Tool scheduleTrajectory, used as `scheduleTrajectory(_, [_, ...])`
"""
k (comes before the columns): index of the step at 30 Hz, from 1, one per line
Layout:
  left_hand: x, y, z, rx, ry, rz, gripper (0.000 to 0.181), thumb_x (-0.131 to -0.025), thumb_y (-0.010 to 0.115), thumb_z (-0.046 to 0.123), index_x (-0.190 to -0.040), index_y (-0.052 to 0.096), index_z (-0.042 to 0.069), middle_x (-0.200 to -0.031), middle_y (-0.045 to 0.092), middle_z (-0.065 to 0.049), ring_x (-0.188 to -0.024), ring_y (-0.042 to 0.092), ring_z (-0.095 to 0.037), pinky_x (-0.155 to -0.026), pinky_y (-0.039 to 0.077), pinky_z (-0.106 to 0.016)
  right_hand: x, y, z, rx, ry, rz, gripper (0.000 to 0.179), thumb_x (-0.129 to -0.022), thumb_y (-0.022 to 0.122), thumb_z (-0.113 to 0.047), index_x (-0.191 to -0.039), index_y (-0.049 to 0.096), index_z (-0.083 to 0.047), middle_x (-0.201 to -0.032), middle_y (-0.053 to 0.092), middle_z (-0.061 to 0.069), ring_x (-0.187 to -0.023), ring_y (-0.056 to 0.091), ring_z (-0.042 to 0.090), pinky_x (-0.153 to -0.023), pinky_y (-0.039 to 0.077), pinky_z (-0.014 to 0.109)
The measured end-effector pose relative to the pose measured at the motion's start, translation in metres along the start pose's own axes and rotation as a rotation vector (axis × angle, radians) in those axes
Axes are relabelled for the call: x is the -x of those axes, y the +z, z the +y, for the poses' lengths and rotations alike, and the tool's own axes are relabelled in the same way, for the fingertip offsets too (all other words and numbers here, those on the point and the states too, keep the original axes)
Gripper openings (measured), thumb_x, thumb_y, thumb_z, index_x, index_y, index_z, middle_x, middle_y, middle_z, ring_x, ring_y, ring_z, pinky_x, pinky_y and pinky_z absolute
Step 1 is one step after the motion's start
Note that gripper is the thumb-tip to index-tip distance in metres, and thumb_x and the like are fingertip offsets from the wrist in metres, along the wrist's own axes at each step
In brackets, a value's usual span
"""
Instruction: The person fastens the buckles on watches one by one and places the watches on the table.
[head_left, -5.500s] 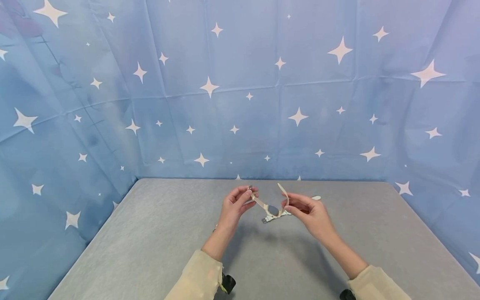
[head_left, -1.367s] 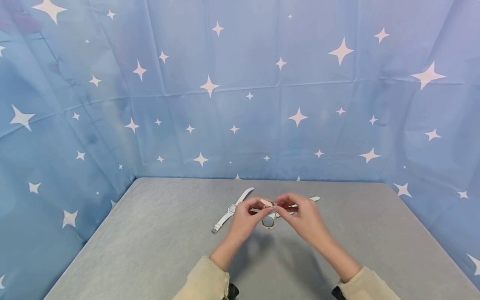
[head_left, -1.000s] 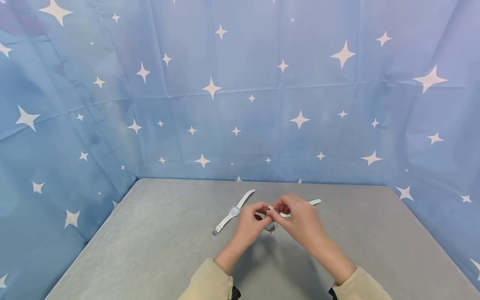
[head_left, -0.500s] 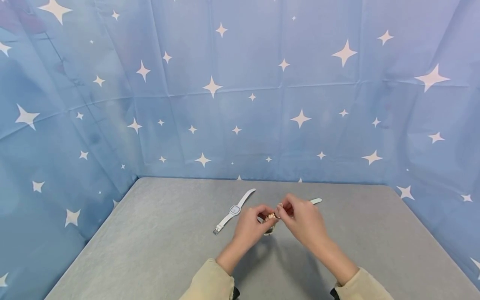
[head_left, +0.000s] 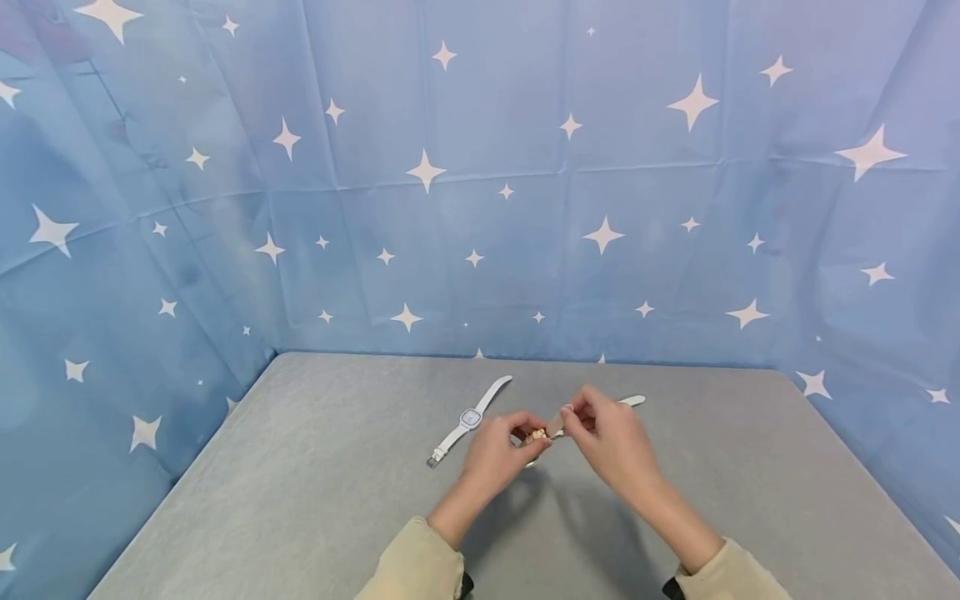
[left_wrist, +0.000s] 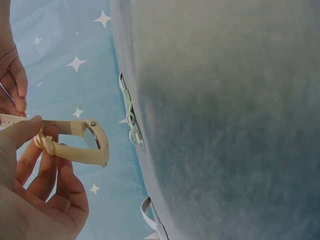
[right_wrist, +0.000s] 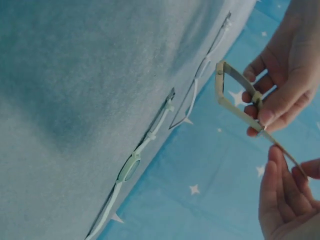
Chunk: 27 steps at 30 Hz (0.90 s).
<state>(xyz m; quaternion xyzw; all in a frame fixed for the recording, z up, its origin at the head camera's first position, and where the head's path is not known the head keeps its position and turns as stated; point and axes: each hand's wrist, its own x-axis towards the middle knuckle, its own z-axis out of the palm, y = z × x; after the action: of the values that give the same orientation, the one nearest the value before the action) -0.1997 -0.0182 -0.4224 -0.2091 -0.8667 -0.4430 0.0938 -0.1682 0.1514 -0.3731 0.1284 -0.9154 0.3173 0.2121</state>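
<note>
Both hands hold a cream-strapped wristwatch [right_wrist: 241,114] raised above the table, its strap closed into a loop. My left hand [head_left: 495,450] pinches the strap at the buckle and keeper, with the case hanging below. In the head view my right hand [head_left: 613,435] pinches the free strap end [head_left: 556,423] to the right of the buckle. The left wrist view shows the loop side-on, the case [left_wrist: 102,142] at its far end. Fingers hide part of the buckle.
A white wristwatch [head_left: 470,419] lies flat on the grey table [head_left: 337,483], left of the hands. Behind the right hand lies a pale green wristwatch [right_wrist: 129,167], mostly covered in the head view. A blue star-patterned curtain [head_left: 360,208] borders the table.
The watch was spread out between the hands; its strap is now looped through the buckle. The right hand has shifted slightly right with the strap end, exposing more strap. The white watch has come into view.
</note>
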Motion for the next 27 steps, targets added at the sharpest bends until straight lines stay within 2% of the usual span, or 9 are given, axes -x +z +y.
scheduleTrajectory(9, [0.001, 0.000, -0.002, -0.024, -0.001, -0.012, 0.009, -0.086, 0.078, 0.022, -0.095, 0.077, 0.019, -0.078, 0.073, 0.007, -0.070, 0.061, 0.000, -0.060, 0.046, -0.015, -0.001, 0.002, 0.003, -0.089, 0.061, -0.049, 0.002, -0.095, 0.064, -0.012, -0.096, 0.064, -0.010, -0.076, 0.070, -0.004, -0.072, 0.068, 0.009, -0.065, 0.053, 0.024])
scheduleTrajectory(15, [0.002, 0.001, -0.002, -0.008, 0.000, -0.030, 0.010, -0.087, 0.078, 0.022, -0.096, 0.077, 0.018, -0.079, 0.074, 0.006, -0.070, 0.060, 0.002, -0.061, 0.046, -0.014, -0.002, 0.002, 0.008, -0.149, 0.065, -0.099, 0.011, -0.091, 0.069, -0.007, -0.100, 0.069, -0.013, -0.080, 0.071, -0.002, -0.074, 0.070, 0.013, -0.067, 0.055, 0.024])
scheduleTrajectory(18, [0.002, 0.002, -0.002, 0.043, -0.013, -0.044, 0.014, -0.087, 0.077, 0.019, -0.100, 0.075, 0.015, -0.081, 0.072, 0.003, -0.070, 0.057, 0.002, -0.062, 0.045, -0.015, -0.002, 0.002, 0.010, -0.202, 0.096, -0.137, 0.009, -0.090, 0.071, -0.007, -0.098, 0.071, -0.012, -0.083, 0.072, 0.000, -0.074, 0.071, 0.013, -0.067, 0.055, 0.023])
scheduleTrajectory(22, [0.002, 0.001, -0.003, 0.193, -0.032, -0.062, 0.022, -0.086, 0.076, 0.013, -0.106, 0.069, 0.007, -0.087, 0.071, -0.007, -0.069, 0.052, 0.000, -0.063, 0.044, -0.015, -0.002, 0.002, 0.013, -0.266, 0.145, -0.170, 0.008, -0.091, 0.069, -0.007, -0.099, 0.071, -0.007, -0.085, 0.075, 0.004, -0.075, 0.073, 0.016, -0.067, 0.056, 0.022])
scheduleTrajectory(27, [0.003, -0.001, -0.003, 0.338, -0.085, -0.086, 0.019, -0.091, 0.069, 0.010, -0.106, 0.064, 0.000, -0.093, 0.071, -0.016, -0.074, 0.056, -0.003, -0.066, 0.046, -0.016, -0.003, 0.002, 0.014, -0.304, 0.181, -0.187, 0.009, -0.093, 0.067, -0.007, -0.101, 0.071, -0.006, -0.090, 0.076, 0.009, -0.079, 0.074, 0.020, -0.069, 0.058, 0.021])
